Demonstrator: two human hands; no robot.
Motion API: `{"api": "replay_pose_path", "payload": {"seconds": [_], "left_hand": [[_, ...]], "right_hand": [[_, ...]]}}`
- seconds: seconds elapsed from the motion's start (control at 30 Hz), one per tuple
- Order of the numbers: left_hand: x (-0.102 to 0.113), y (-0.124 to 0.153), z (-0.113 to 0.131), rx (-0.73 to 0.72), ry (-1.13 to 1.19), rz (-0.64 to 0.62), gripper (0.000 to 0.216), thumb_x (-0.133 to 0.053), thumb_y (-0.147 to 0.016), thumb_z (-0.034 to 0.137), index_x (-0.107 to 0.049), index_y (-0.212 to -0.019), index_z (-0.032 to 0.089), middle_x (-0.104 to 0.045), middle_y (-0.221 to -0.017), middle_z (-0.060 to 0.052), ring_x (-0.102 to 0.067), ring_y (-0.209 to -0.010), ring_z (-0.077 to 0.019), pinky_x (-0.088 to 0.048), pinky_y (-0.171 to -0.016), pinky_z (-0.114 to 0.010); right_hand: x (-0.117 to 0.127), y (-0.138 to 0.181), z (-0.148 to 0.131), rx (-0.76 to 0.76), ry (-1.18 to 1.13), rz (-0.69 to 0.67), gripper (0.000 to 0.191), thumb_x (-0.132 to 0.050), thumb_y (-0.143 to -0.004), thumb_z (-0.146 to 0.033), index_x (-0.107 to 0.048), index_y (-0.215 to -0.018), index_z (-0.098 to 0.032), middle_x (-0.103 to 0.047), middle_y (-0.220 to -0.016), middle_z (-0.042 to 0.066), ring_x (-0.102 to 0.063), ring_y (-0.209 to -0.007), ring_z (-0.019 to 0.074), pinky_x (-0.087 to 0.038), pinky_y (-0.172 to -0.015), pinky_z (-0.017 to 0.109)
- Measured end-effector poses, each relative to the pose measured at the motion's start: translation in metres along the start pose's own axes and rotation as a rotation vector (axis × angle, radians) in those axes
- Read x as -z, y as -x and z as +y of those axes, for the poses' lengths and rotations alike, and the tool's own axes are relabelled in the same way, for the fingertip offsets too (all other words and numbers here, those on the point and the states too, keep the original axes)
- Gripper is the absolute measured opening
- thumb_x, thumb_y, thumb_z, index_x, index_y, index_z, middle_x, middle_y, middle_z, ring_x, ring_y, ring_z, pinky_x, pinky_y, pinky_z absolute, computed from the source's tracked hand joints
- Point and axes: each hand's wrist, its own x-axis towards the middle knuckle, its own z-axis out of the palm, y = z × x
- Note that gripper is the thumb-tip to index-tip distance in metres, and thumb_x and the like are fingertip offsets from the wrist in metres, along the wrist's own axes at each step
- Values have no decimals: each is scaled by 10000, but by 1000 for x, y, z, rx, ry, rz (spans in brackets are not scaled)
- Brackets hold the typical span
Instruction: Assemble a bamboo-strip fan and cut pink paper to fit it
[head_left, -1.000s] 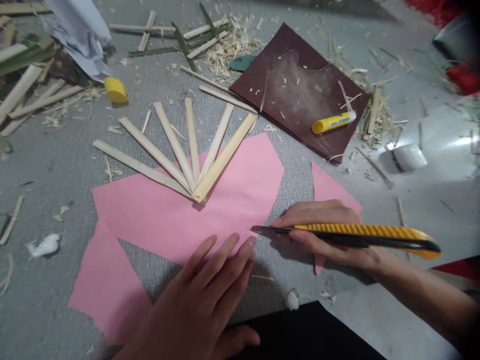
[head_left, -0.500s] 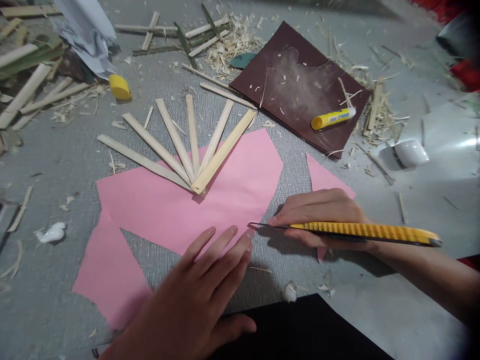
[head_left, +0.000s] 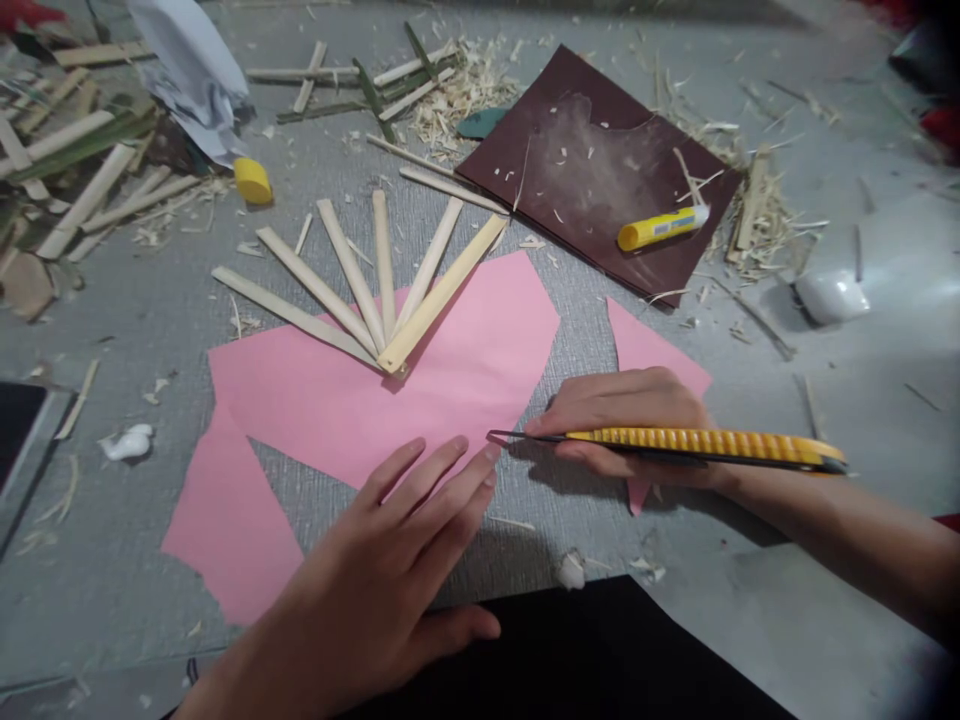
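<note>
My left hand (head_left: pixel 390 570) lies flat with fingers stretched out, pressing the lower edge of a large pink paper sheet (head_left: pixel 457 380). My right hand (head_left: pixel 630 425) grips a yellow utility knife (head_left: pixel 697 445), its blade tip touching the paper's edge just beside my left fingertips. Several bamboo slats (head_left: pixel 360 280) are fanned out, joined at their bases, and rest on the pink sheet's upper part. Cut pink pieces lie at the lower left (head_left: pixel 225 520) and under my right hand (head_left: pixel 645 345).
A dark brown sandpaper sheet (head_left: pixel 592 170) holds a yellow glue stick (head_left: pixel 660 228). Bamboo strips and shavings (head_left: pixel 442 90) litter the grey mat, more strips at far left (head_left: pixel 82 190). A yellow cap (head_left: pixel 253 182), white glue blobs (head_left: pixel 129 442) and a white object (head_left: pixel 832 295) lie about.
The view has shifted slightly; both hands and the knife sit a little higher and further left. The blade tip stays at the paper's edge.
</note>
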Motion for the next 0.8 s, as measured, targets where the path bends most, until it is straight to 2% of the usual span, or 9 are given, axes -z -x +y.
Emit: {"api": "replay_pose_path", "payload": {"seconds": [0.57,0.8], "left_hand": [[4,0,1,1,16,-28,785,-517,-1058,644,-499,-1526,14,-436,-1671,-174,-327,-1545,-363,-118,-1327,-511],[3,-1,1,7,4,-28,780,-498,-1063,652,-497,-1533,30,-428,-1681,-162,-332,-1550,-354,-133,-1332,-510]], "right_hand": [[-1,5,6,96,2,38,228,-715,-991,-162,-749,-1214,-132,-791,-968,82,-749,-867,137,-600,-792,223],[2,7,4,46,5,-8,248,-701,-996,-149,-739,-1242,-148,-784,-982,82,-741,-876,144,-597,-797,241]]}}
